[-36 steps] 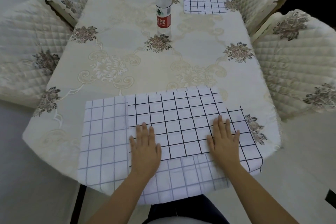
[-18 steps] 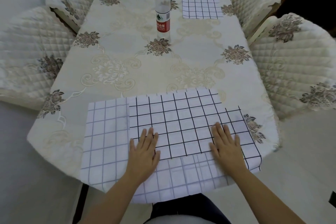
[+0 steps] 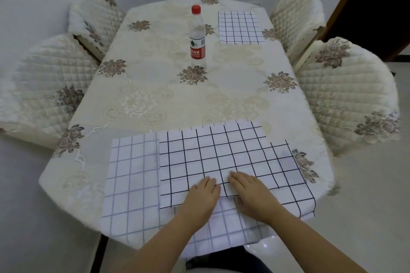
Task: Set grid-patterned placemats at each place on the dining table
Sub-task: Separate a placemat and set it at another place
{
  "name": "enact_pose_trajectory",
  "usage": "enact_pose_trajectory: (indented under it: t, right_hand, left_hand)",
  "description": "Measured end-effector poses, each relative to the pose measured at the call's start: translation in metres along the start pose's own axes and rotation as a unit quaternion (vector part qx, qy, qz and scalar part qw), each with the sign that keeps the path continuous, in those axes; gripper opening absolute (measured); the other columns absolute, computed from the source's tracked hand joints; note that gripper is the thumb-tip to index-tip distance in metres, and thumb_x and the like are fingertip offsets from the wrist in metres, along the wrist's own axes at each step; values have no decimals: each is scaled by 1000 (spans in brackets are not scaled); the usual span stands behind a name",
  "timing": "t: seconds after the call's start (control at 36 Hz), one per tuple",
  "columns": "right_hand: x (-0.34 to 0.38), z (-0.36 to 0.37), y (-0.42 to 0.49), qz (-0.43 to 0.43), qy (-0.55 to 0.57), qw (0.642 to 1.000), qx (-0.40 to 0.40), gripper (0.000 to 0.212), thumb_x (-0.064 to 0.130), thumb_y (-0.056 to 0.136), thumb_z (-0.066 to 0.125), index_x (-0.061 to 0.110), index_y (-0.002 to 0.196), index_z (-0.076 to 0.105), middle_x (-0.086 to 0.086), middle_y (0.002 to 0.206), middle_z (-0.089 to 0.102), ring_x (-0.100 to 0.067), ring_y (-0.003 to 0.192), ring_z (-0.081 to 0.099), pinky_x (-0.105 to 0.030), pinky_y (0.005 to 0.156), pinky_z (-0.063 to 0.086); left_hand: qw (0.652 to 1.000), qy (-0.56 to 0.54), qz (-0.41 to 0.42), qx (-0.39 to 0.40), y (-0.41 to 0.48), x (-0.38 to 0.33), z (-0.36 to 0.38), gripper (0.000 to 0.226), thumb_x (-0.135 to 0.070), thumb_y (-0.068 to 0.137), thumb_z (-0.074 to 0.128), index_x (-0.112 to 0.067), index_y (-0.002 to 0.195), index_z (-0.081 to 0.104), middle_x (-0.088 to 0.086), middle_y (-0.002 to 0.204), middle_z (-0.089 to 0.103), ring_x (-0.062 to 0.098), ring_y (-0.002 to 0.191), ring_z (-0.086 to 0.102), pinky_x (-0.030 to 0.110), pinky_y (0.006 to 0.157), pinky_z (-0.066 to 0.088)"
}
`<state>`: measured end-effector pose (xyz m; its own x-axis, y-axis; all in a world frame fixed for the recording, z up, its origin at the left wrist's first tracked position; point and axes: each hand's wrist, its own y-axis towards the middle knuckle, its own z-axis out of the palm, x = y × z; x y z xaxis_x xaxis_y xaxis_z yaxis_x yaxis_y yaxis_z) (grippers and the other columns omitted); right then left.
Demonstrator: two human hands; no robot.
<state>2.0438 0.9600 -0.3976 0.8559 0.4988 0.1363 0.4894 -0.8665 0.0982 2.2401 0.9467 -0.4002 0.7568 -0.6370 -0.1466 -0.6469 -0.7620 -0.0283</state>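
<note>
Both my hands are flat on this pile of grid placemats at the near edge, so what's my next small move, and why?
Probably lift the top black-lined grid placemat with both hands, left hand and right hand. Several mats overlap here, while only one white grid placemat sits at a far place.

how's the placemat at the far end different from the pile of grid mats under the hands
The far placemat is a single flat sheet lying alone near the water bottle; the near pile of mats is several overlapping sheets.
The far placemat lies wholly on the table; the near pile overhangs the front edge.
Nothing touches the far placemat; the left hand and right hand press on the near pile.
Both are white with a dark grid.
</note>
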Motion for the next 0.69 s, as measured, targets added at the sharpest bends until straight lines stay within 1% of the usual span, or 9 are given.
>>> enact_pose_trajectory:
  t: [0.11,0.17,0.25,0.33,0.39,0.44,0.5,0.58,0.69]
  right_hand:
    - [2,-4,7,30,-15,999,-12,58,12,39,85,9,95,70,-9,103,70,-21,87,70,-29,69,58]
    - [1,-5,12,58,-17,998,-6,46,7,36,85,11,79,70,-7,91,71,-21,72,68,-28,58,56]
    - [-3,-13,19,95,-13,995,1,38,-1,32,80,13,61,61,-2,70,63,-19,53,58,-24,45,46]
    - [-10,-25,28,122,-3,992,-11,38,-9,29,76,12,53,56,-1,56,55,-19,42,49,-19,43,29]
    - [-15,-35,35,136,6,990,-27,38,-12,29,75,11,51,55,-1,51,51,-20,40,46,-19,41,26]
    - [-16,-48,43,139,14,989,-42,35,-11,33,76,10,53,55,-2,51,50,-22,40,48,-22,37,33]
    - [-15,-64,49,139,28,988,-58,32,-7,38,78,10,57,58,-3,53,53,-23,43,52,-22,37,36]
    - [-10,-84,56,148,48,985,-76,30,-1,46,82,10,67,63,-3,60,60,-24,50,59,-25,39,38]
    - [0,-106,67,172,80,980,-67,13,8,79,65,7,92,65,-6,87,64,-28,80,61,-30,61,42]
  left_hand:
    - [999,-2,-37,2,6,-1,-5,49,-10,25,87,-16,69,65,0,74,67,16,63,65,20,42,47]
    - [998,-3,-56,4,10,1,-14,44,-8,21,86,-18,57,63,-4,61,60,13,49,58,17,36,37]
    - [996,2,-86,-24,15,4,-29,44,-3,17,82,-18,50,58,-5,49,52,11,37,47,17,37,17]
    - [991,19,-119,-57,18,12,-43,44,-1,18,82,-20,51,58,-6,45,50,10,35,45,18,39,7]
    - [986,21,-142,-85,20,19,-51,39,-2,26,83,-19,53,60,-5,45,52,10,34,47,18,34,12]
    - [980,20,-152,-128,22,26,-62,26,-4,41,77,-18,55,60,-4,46,53,11,34,49,19,31,24]
    - [972,7,-158,-175,22,32,-73,12,-7,51,64,-16,58,61,-3,47,54,14,36,52,20,31,32]
    - [961,-28,-182,-204,18,41,-87,10,-6,61,59,-13,65,65,-1,53,60,21,42,57,27,36,42]
    - [948,-54,-213,-229,14,50,-106,16,-7,69,52,-10,71,68,4,60,65,27,49,61,35,43,51]
